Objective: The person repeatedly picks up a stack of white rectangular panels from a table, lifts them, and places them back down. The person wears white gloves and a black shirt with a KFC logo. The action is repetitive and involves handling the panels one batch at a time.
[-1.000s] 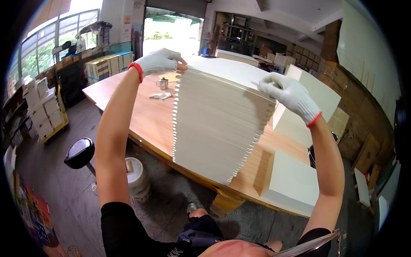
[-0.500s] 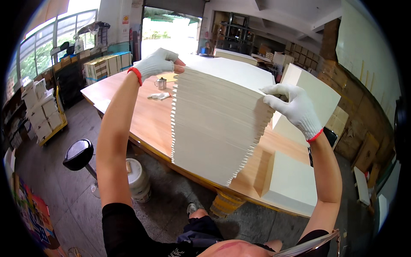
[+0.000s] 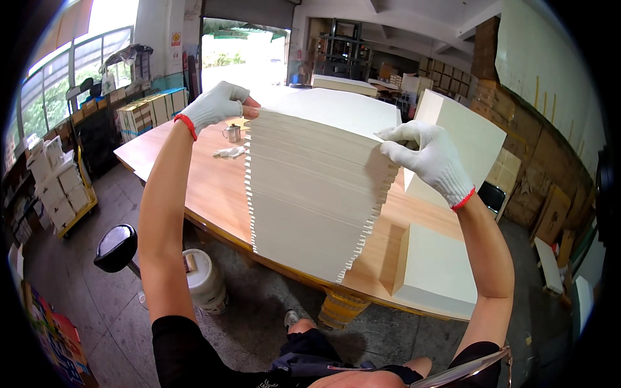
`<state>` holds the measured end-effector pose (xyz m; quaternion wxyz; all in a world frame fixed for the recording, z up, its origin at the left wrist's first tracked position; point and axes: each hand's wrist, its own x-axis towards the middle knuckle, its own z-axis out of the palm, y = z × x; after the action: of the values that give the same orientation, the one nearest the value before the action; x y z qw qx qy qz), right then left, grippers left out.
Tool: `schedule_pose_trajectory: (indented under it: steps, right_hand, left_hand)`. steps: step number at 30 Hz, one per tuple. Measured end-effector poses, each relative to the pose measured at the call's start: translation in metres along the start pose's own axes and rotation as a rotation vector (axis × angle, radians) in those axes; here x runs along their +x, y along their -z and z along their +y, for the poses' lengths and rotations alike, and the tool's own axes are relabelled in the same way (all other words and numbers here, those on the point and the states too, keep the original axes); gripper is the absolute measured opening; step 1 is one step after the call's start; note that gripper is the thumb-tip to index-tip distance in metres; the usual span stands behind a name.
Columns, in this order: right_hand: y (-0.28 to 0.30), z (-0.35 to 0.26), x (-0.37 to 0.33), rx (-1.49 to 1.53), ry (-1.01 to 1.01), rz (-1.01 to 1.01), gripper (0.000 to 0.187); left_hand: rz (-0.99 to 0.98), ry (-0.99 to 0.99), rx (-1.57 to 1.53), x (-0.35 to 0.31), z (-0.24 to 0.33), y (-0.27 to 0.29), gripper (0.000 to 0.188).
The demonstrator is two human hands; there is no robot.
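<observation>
A fanned stack of grey-beige sheets (image 3: 310, 194) slopes down from my raised hands toward the table's near edge. Its layers overlap in bands, so both sides look like rows of small teeth. White knit gloves with red cuffs cover both hands; on the left one, fingertips show bare. My left hand (image 3: 220, 107) pinches the far left corner between thumb and fingers. At the far right corner, my right hand (image 3: 430, 155) grips the stack the same way. Beneath lies the wood-coloured table (image 3: 210, 187).
Beyond the sheets lies a broad white stack (image 3: 330, 103). White blocks of sheets stand at right (image 3: 462, 139) and near right (image 3: 436, 265). A metal cup (image 3: 232, 133) and crumpled white glove (image 3: 229, 152) lie left. A bucket (image 3: 208, 284) and stool (image 3: 116, 247) stand on the floor.
The whole view has shifted slightly, with the scene sliding left and somewhat down. Both hands keep their hold on the stack's far corners, and the bands across the sheets look slightly different.
</observation>
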<state>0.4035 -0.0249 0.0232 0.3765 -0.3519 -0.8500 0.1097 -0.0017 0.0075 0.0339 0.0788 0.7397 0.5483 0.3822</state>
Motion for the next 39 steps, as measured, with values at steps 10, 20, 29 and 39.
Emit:
schedule_pose_trajectory:
  steps: [10,20,29,39]
  right_hand:
    - [-0.002,-0.002,0.0,-0.029,0.019,0.011,0.032]
    - [-0.005,-0.003,0.002,-0.075,0.033,0.018,0.03]
    - [-0.007,-0.001,0.0,-0.077,0.044,0.048,0.027]
    - [-0.01,0.0,-0.008,-0.244,0.232,0.147,0.021]
  left_hand:
    - [-0.014,-0.022,0.064,0.003,-0.009,0.001,0.032]
    - [-0.007,-0.038,0.052,0.001,-0.011,0.002,0.031]
    - [-0.004,-0.034,0.041,0.0,-0.007,0.001,0.029]
    - [0.0,-0.003,0.081,-0.001,-0.004,0.001,0.028]
